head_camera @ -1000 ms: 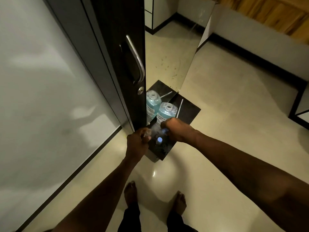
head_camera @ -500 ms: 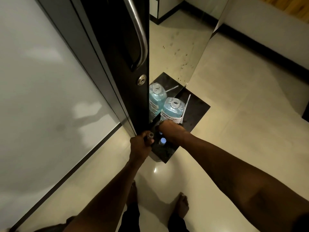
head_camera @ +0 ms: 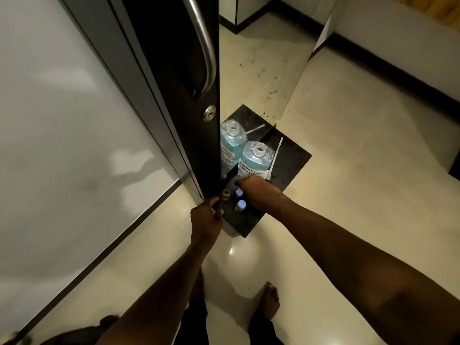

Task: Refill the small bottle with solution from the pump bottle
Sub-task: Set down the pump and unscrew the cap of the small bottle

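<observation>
The large bottle (head_camera: pixel 256 158) of blue solution stands open-necked on a small black shelf (head_camera: pixel 291 158), with no pump in it. Its white pump tube (head_camera: pixel 276 151) lies to its right and runs toward my right hand (head_camera: pixel 258 192). That hand is curled at the bottle's base, and what its fingers hold is hidden. A small clear bottle (head_camera: pixel 226 194) stands uncapped at the shelf's near left. My left hand (head_camera: pixel 206 215) is just below it at the shelf corner, fingers off the bottle. Two small blue-capped bottles (head_camera: pixel 241 203) stand between my hands.
A dark door (head_camera: pixel 174 95) with a steel handle (head_camera: pixel 204 46) and a lock rises just left of the shelf. A mirror panel (head_camera: pixel 261 70) behind the shelf reflects the large bottle. Glossy cream floor tiles surround the shelf, and my bare feet stand below.
My left hand held the small uncapped bottle; that bottle now stands on the shelf and the hand has drawn back to the corner. The camera has moved closer and lower.
</observation>
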